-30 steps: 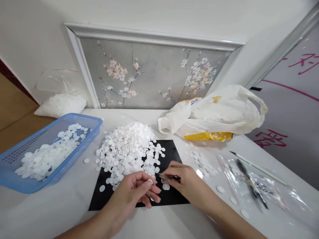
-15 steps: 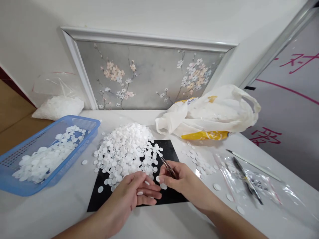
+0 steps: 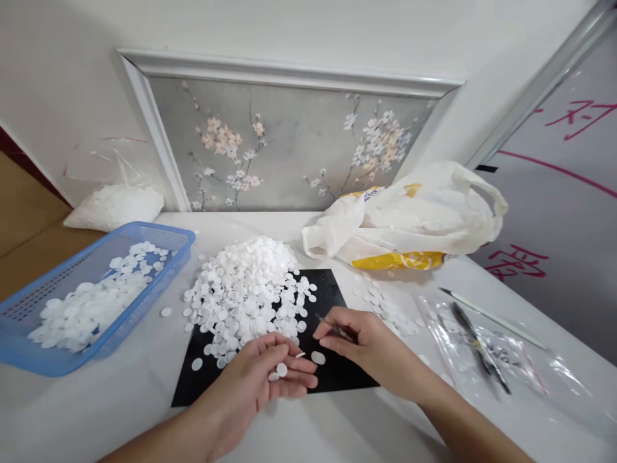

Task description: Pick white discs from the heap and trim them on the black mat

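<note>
Cupped over the front of a black mat (image 3: 332,376), my left hand (image 3: 270,379) holds a few small white discs (image 3: 281,370). One disc stands edge-on near its index finger. My right hand (image 3: 357,334) is closed around metal tweezers (image 3: 337,329), whose tips point left toward the pile. A white disc (image 3: 317,357) lies on the mat between both hands. Behind my left hand rises a large heap of white discs (image 3: 245,283), covering the mat's left part. My right palm is hidden from view.
A blue basket (image 3: 103,347) with discs stands left, with a filled clear bag (image 3: 116,206) behind it. A white plastic bag (image 3: 409,225) lies back right. More discs, clear zip bags, a black pen (image 3: 479,347) and a white stick-like tool (image 3: 491,318) lie right.
My right hand with the tweezers has moved right and slightly down, away from my left hand. My left hand has shifted slightly right, and the discs on its fingers show more.
</note>
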Motion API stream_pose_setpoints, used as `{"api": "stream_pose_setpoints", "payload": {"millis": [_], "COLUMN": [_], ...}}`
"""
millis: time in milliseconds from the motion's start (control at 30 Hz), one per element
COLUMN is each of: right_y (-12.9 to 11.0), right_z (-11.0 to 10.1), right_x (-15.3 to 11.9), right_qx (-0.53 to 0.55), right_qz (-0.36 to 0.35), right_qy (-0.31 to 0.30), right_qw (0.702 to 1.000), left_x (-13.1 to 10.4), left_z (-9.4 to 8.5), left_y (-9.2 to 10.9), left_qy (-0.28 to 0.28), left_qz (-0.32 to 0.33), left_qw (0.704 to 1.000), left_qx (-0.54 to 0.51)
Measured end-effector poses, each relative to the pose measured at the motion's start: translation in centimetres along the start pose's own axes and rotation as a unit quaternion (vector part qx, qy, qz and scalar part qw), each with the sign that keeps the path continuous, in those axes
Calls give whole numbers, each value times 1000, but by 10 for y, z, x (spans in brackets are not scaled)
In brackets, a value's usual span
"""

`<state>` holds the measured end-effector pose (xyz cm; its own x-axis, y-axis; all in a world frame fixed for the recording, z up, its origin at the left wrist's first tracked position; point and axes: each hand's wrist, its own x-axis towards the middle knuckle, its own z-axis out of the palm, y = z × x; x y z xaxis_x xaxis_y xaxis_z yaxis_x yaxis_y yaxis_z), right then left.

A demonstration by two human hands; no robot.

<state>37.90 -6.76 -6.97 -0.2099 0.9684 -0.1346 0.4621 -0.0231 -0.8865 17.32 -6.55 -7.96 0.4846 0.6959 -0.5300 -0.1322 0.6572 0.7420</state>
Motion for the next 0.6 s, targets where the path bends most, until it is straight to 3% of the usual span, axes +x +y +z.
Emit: {"api": "stream_pose_setpoints", "payload": {"millis": [100, 267, 433, 600], "right_y": [3, 6, 6, 0], "right_z": [-2, 4, 9, 12], "right_x": [1, 0, 2, 4], "right_qx": [-72, -75, 58, 180], "right_qz": [-3, 10, 38, 91], "right_qy": [-15, -50, -19, -33], "right_qw": [997, 996, 997, 979], "left_x": [-1, -4, -4, -1], "left_z": [0, 4, 4, 3], "left_y": [2, 9, 9, 5], "left_qy": [-5, -4, 1, -15], "left_qz": [0, 26, 25, 27], "left_qw": [1000, 998, 999, 999], "left_qx": [4, 57, 45, 9]}}
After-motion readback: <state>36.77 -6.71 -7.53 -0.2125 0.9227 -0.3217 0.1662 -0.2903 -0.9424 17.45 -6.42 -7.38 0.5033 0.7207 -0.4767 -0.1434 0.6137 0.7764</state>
